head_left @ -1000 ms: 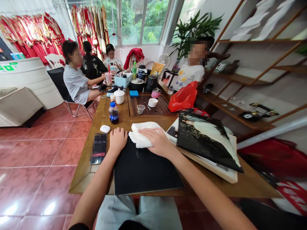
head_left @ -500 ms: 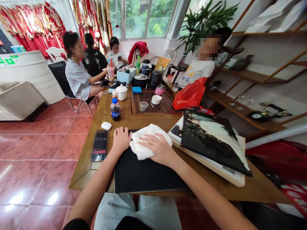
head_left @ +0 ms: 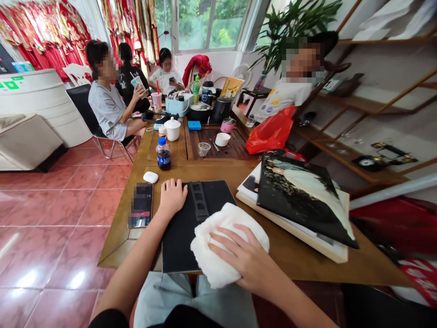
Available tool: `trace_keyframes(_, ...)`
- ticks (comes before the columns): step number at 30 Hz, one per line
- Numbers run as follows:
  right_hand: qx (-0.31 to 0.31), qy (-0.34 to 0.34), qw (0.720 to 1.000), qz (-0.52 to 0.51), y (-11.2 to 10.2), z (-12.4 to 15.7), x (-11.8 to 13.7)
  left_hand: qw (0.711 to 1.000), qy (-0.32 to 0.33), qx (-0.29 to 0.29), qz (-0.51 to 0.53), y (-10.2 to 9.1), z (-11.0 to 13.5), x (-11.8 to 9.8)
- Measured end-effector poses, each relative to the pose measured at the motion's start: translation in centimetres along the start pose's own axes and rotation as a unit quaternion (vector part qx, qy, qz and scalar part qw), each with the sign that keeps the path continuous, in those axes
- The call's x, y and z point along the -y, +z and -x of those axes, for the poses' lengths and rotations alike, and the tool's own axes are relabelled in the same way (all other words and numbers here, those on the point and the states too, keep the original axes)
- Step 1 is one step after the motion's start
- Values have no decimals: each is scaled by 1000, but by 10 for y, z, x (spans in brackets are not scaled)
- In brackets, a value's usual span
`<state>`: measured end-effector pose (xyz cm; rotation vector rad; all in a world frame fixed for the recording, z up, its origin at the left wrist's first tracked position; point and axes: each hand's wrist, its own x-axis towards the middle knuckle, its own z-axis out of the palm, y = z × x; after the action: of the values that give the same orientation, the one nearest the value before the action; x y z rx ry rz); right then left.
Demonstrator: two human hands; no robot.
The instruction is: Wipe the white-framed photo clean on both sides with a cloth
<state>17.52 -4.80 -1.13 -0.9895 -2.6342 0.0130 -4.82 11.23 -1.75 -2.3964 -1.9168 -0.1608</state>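
A flat black panel (head_left: 179, 246) lies on the table at its near edge, with a dark slotted strip (head_left: 199, 202) on its upper side. My left hand (head_left: 171, 198) presses on the panel's far left corner, fingers bent over it and thumb on the surface. Under my right hand (head_left: 239, 253) is a bunched white cloth (head_left: 213, 239), gripped and pressed at the panel's near right part. Part of the cloth hangs past the near edge. It hides the panel's near right corner.
A phone (head_left: 141, 207), an earbud case (head_left: 150, 177) and a cola bottle (head_left: 164, 155) stand left. Stacked photo panels (head_left: 300, 196) lie right, near a red plastic bag (head_left: 271, 132). Cups and pots fill the table's far part, where several people sit.
My right hand has drawn the cloth toward me and right, uncovering the slotted strip. My left hand stays put. A seated person at far left has raised a cup.
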Motion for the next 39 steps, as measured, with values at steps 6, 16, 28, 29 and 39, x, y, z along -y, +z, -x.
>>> trace_keyframes(6,-4,-10,1000,-13,6,27,11,1000,1,-5,0,3,0,0)
trace_keyframes(16,-33,-24,999,9,5,6,-1,999,10,-16,28,3,-19,8)
trace_keyframes(28,-86,85,991,63,-18,-83,-80,997,44,-5,69,10,4,1)
trace_keyframes(29,-67,102,991,59,-15,-94,-87,996,46,-5,71,10,4,1)
trace_keyframes(39,6,167,986,10,21,-120,-113,997,35,-8,67,7,3,1)
